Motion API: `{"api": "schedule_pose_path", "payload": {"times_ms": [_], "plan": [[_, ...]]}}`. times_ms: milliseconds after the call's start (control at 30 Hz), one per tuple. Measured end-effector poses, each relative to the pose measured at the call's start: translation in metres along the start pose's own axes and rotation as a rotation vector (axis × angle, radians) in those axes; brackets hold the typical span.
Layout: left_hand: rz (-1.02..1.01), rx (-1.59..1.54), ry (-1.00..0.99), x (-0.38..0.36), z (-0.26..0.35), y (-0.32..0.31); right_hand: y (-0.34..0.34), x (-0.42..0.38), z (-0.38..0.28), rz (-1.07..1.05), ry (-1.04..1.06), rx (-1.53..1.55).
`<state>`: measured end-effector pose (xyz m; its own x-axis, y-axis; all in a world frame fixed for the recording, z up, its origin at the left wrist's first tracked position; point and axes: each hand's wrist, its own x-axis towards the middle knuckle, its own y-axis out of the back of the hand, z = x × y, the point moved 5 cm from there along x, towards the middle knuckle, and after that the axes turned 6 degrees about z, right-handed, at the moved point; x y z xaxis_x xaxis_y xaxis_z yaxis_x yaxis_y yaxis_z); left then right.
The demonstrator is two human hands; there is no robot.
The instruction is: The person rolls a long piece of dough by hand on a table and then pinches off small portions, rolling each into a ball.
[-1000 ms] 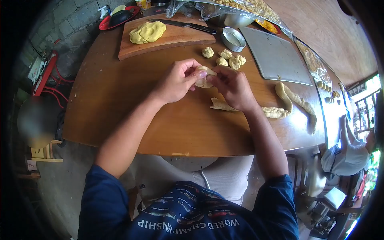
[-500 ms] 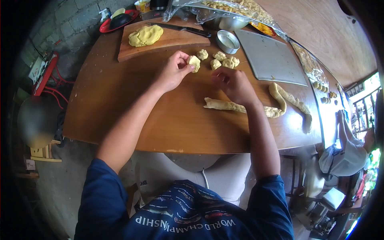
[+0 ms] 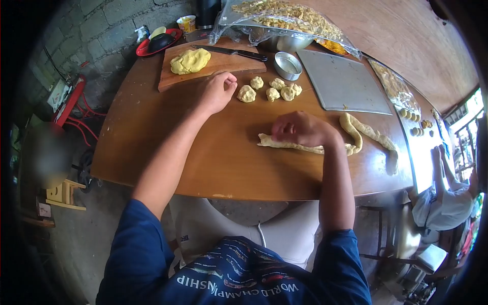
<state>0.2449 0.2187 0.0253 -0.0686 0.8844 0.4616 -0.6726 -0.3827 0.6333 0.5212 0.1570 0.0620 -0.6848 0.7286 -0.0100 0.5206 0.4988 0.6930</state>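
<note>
My left hand (image 3: 217, 92) is over the table with its fingers curled in, and nothing shows in it. Just right of it lies a lump of dough (image 3: 246, 94). Several smaller dough lumps (image 3: 273, 94) are grouped farther to the right. My right hand (image 3: 301, 129), bent and partly blurred, hovers at the left part of a long dough rope (image 3: 274, 144). Whether its fingers touch the rope is hidden. That rope doubles back in a bend (image 3: 351, 124) to the right of my wrist.
A wooden board (image 3: 170, 81) carries a yellow dough mass (image 3: 190, 61) and a knife (image 3: 244, 53). Beyond the lumps stand a round metal tin (image 3: 287, 66) and a flat metal tray (image 3: 348, 84). Another person (image 3: 441, 203) is at the far right, near small dough pieces (image 3: 409, 115).
The dough lump that was in my left hand now lies on the table, and that hand has drawn slightly left. My right hand has moved nearer to me, from the lumps to the rope.
</note>
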Motion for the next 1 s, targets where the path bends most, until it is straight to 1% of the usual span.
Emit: {"api": "schedule_pose_path", "payload": {"times_ms": [33,100,133,200,233,333,400,500,567,600,667,733,800,833,867,900,967,1000], "plan": [[-0.005,0.003,0.005,-0.001,0.005,0.007,-0.001,-0.006,-0.004,-0.03,-0.02,-0.077],[-0.283,-0.051,0.047,-0.006,0.009,0.004,-0.009,-0.003,-0.007,-0.103,-0.046,-0.199],[-0.285,-0.053,0.053,-0.012,0.01,0.002,-0.012,0.0,-0.006,-0.108,-0.047,-0.198],[-0.162,-0.144,-0.155,-0.023,0.027,-0.002,-0.016,0.003,0.0,-0.118,-0.121,-0.204],[-0.163,-0.148,-0.155,-0.021,0.027,-0.008,-0.016,0.003,-0.001,-0.118,-0.126,-0.206],[-0.2,-0.016,-0.242,-0.023,0.03,-0.026,-0.015,0.004,-0.005,-0.102,-0.124,-0.207],[-0.173,-0.003,-0.235,-0.023,0.026,-0.024,-0.016,0.006,-0.008,-0.088,-0.055,-0.203],[-0.145,-0.001,-0.2,-0.014,0.02,-0.016,-0.016,0.004,-0.007,-0.06,-0.057,-0.204],[-0.102,0.064,-0.062,-0.006,0.007,-0.002,-0.016,0.005,-0.01,-0.067,-0.067,-0.213],[-0.101,0.063,-0.065,-0.005,0.002,-0.001,-0.016,0.005,-0.011,-0.074,-0.077,-0.221],[-0.016,0.02,-0.067,-0.004,-0.004,-0.002,-0.016,0.006,-0.012,-0.064,-0.049,-0.216],[0.001,-0.052,-0.106,-0.012,0.0,-0.007,-0.017,0.007,-0.01,-0.049,-0.026,-0.212],[-0.029,0.088,-0.241,-0.019,0.012,-0.011,-0.012,0.009,-0.013,0.058,0.049,-0.084],[-0.046,0.053,-0.294,-0.018,0.017,-0.008,-0.011,0.009,-0.013,0.063,0.042,-0.089],[-0.046,0.046,-0.298,-0.018,0.019,-0.003,-0.008,0.009,-0.012,0.108,-0.003,-0.012],[-0.173,-0.05,-0.279,-0.019,0.032,0.006,-0.005,0.01,-0.01,0.153,-0.048,0.066],[-0.471,-0.255,-0.205,-0.031,0.068,0.023,-0.003,0.009,-0.012,0.142,-0.085,0.108],[-0.474,-0.256,-0.203,-0.04,0.08,0.024,-0.003,0.009,-0.012,0.125,-0.116,0.155]]}}
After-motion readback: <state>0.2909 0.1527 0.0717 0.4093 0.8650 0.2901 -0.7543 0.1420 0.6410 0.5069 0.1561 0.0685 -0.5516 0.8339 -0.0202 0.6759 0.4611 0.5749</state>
